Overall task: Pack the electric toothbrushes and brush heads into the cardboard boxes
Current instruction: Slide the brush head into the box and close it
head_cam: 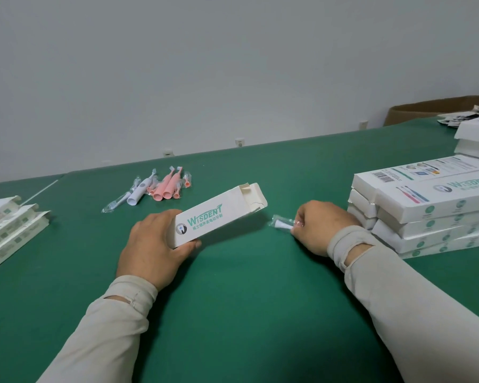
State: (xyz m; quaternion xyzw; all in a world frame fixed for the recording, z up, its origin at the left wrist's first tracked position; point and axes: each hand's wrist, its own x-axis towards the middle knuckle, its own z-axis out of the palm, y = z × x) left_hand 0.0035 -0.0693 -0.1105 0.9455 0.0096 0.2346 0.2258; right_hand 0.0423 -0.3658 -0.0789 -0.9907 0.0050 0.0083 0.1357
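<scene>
Holding the open cardboard box [219, 218] by its closed end, the left hand [156, 246] has its fingers curled round the carton, thumb underneath, and lifts it at a slant off the green table [246, 286]. The box's flaps stand open at the far end and point toward the right hand [322, 226], which pinches a brush head in a clear wrapper [284, 223] near its right end, low over the table and just beside the box mouth but apart from it.

From this head view, the likely trouble lies in the entry. The wrapper's loose, crinkled end leads, so it could catch on a tuck flap or fold back instead of sliding in. The carton is held only at its far end, so a push from the brush head may swing the mouth aside or bend the flaps, one of which already looks creased. Whether a toothbrush is inside I cannot tell.

More toothbrushes and wrapped heads [161, 189] wait farther back on the table, well apart from both hands. Packed boxes [426, 205] are stacked just beside the right wrist, and an elbow nudge could shift them. Flat cartons [9, 228] lie at the left edge.
</scene>
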